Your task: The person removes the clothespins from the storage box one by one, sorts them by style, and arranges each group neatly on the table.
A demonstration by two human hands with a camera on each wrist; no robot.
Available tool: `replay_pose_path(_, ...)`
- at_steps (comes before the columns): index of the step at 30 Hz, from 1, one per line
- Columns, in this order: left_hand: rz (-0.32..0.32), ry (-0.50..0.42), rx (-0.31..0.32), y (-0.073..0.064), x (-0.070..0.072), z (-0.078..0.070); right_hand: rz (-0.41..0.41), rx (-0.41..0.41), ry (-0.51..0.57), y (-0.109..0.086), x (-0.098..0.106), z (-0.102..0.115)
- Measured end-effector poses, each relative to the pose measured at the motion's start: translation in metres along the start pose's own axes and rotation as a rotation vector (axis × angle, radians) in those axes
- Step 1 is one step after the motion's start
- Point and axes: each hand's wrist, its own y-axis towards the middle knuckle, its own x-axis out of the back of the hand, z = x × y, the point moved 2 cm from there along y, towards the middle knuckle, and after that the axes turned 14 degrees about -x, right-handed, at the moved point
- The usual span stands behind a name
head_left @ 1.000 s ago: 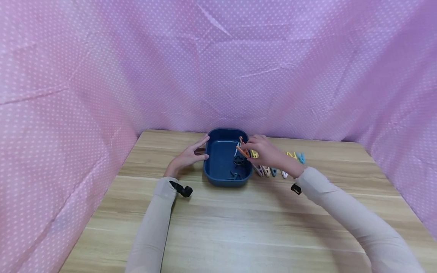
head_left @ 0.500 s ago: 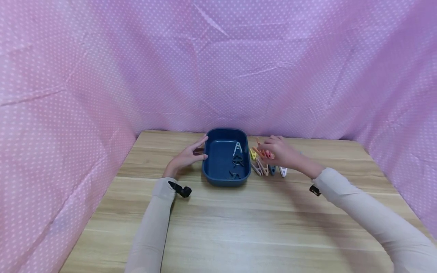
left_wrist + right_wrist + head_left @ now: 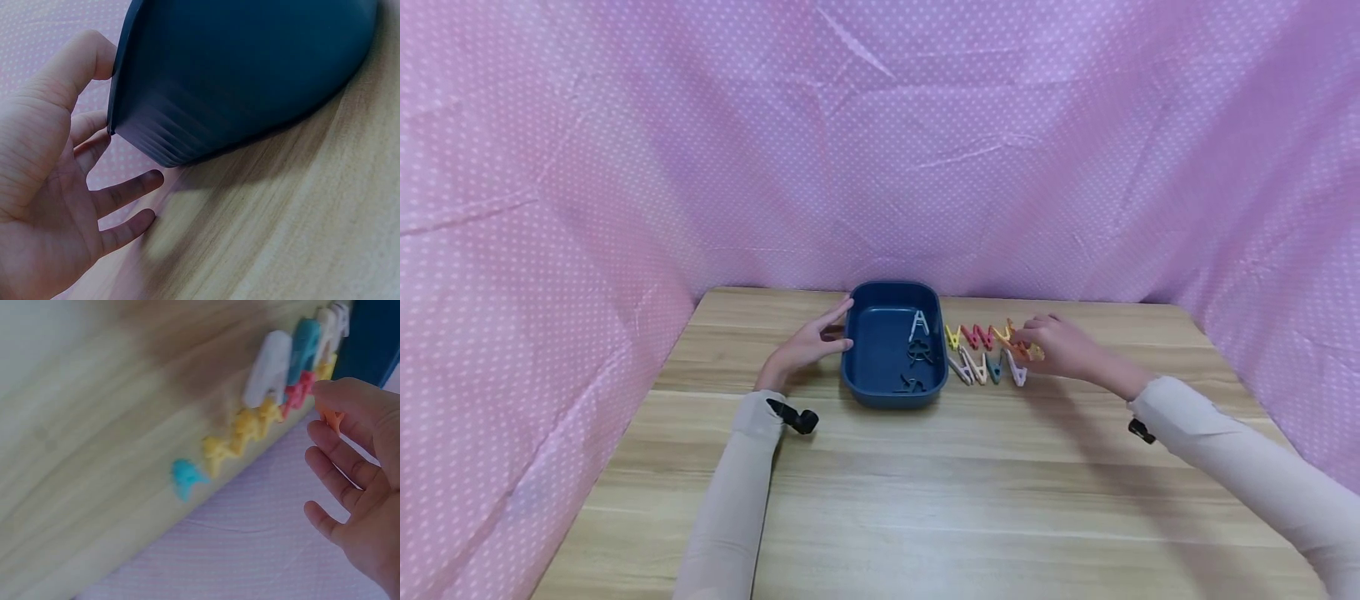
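Observation:
My left hand (image 3: pixel 805 346) rests spread against the left side of a dark blue bin (image 3: pixel 854 380), fingertips at its rim in the left wrist view. In the bin lie a pale blue clothespin (image 3: pixel 918 323) and two dark clips (image 3: pixel 919 351). My right hand (image 3: pixel 1060 346) pinches an orange clothespin (image 3: pixel 333 419) between thumb and forefinger, above the clothespins right of the bin. Under and near it stand red clothespins (image 3: pixel 985 336), a yellow clothespin (image 3: pixel 953 337) and, in the front row, a white clothespin (image 3: pixel 1016 368).
A teal clothespin (image 3: pixel 994 368), a cream clothespin (image 3: pixel 976 367) and a lilac clothespin (image 3: pixel 959 369) fill out the front row. A blue clothespin (image 3: pixel 186 478) ends the back row. The wooden table (image 3: pixel 895 500) meets a pink dotted curtain (image 3: pixel 880 167) behind.
My right hand has moved right from over the bin, carrying the orange clothespin along the row and uncovering the red clothespins. My left hand stays at the bin.

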Motion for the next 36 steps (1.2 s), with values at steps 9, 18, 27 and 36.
replay_pose_path(9,-0.005,-0.019,0.0,0.0,0.0,0.003,0.041,-0.05,-0.032,-0.021,-0.007,-0.021)
replay_pose_path(18,-0.002,-0.004,-0.004,0.0,0.0,0.004,0.07,-0.098,-0.009,-0.034,-0.015,-0.03)
replay_pose_path(27,0.003,0.002,-0.003,0.0,0.0,0.004,0.158,-0.126,-0.009,-0.04,-0.018,-0.033)
replay_pose_path(36,0.001,-0.009,-0.012,0.0,0.0,0.004,0.178,-0.141,-0.017,-0.038,-0.021,-0.035)
